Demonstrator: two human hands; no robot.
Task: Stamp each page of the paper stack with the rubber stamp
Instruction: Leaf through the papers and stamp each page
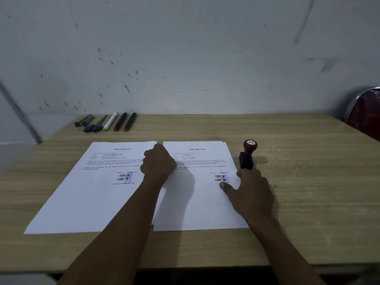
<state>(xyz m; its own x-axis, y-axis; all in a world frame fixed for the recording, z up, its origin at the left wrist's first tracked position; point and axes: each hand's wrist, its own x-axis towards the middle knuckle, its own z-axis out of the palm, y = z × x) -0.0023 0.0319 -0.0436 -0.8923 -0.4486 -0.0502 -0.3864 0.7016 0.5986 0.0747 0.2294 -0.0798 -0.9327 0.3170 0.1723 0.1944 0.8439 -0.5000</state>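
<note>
Two paper piles [92, 190] [201, 202] side by side; one stamp [247, 155] at two o'clock. Left hand [158, 161] clenched, right hand [250, 192] released, flat.

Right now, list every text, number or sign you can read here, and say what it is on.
Left page: bold centred heading, blurred; body text too small.
Right page: same layout, heading and body unreadable.
Both pages carry a bluish printed mark with what may be "6000"; uncertain.
Rubber stamp: cap label, too small.
Markers: no legible text.

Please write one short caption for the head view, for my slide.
Left hand fisted between two paper stacks, right hand beside the upright rubber stamp.
</note>
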